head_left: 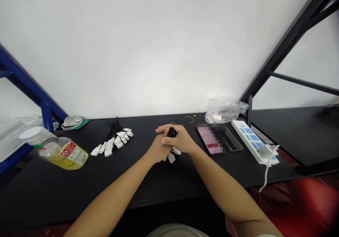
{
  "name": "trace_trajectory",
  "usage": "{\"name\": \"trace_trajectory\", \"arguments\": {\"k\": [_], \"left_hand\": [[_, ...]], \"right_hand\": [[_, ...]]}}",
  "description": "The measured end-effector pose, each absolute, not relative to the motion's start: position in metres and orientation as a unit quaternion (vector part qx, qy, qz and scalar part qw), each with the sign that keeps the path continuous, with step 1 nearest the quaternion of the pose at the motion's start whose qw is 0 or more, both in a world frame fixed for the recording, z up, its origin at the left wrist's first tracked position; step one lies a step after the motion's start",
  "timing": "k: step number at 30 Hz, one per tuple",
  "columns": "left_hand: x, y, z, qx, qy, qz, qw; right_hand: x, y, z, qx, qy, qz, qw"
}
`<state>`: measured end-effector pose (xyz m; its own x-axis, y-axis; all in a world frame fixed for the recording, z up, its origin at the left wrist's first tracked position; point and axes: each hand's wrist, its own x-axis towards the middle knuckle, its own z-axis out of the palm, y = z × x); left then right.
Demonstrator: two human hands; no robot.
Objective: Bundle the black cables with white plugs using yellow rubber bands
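Both hands meet over the middle of the black table, fingers wrapped round a bundle of black cables (pixel 173 132). Its cut black ends poke up between the thumbs and fingers. White plugs (pixel 171 157) hang out below the hands at the bundle's other end. My left hand (pixel 156 148) grips from the left, partly covered by the other hand. Across the top lies my right hand (pixel 184 138), its thumb pressed beside the cable ends. To the left, more black cables with white plugs (pixel 118 141) lie in a loose group on the table.
At left, a jar (pixel 70 155) of yellow liquid lies near a coiled white cable (pixel 72 122). Right of the hands are a lit phone (pixel 208 138), a dark phone-like case (pixel 234 140), a plastic bag (pixel 225 110) and a power strip (pixel 251 140). Thin yellow ties (pixel 189 117) lie behind.
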<state>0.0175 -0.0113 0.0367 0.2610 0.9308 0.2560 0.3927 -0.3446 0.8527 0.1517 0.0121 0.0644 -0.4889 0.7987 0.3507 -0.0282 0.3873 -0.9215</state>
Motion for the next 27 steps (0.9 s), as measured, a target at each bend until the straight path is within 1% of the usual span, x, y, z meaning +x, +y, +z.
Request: {"name": "trace_trajectory", "arguments": {"k": [5, 7, 8, 9, 11, 15, 17, 20, 27], "left_hand": [[0.018, -0.009, 0.022, 0.632, 0.441, 0.448, 0.452], [0.015, -0.006, 0.017, 0.601, 0.436, 0.484, 0.462], [0.013, -0.005, 0.016, 0.592, 0.438, 0.498, 0.459], [0.011, -0.003, 0.015, 0.588, 0.442, 0.507, 0.450], [0.007, 0.000, 0.014, 0.592, 0.457, 0.513, 0.422], [-0.002, 0.006, 0.012, 0.607, 0.486, 0.510, 0.368], [-0.005, 0.008, 0.012, 0.618, 0.495, 0.508, 0.339], [-0.007, 0.010, 0.013, 0.628, 0.489, 0.509, 0.329], [-0.002, 0.010, 0.008, 0.622, 0.453, 0.493, 0.405]], "right_hand": [[0.168, 0.027, 0.060, -0.243, -0.743, 0.431, 0.451], [0.176, 0.039, 0.053, -0.287, -0.735, 0.388, 0.476], [0.180, 0.045, 0.048, -0.334, -0.735, 0.353, 0.472], [0.183, 0.051, 0.042, -0.377, -0.741, 0.312, 0.461], [0.188, 0.062, 0.031, -0.424, -0.774, 0.239, 0.406], [0.187, 0.075, 0.008, -0.440, -0.839, 0.149, 0.282], [0.183, 0.077, 0.000, -0.434, -0.858, 0.128, 0.241], [0.178, 0.079, -0.008, -0.441, -0.864, 0.110, 0.215], [0.173, 0.080, -0.009, -0.461, -0.869, 0.069, 0.165]]}}
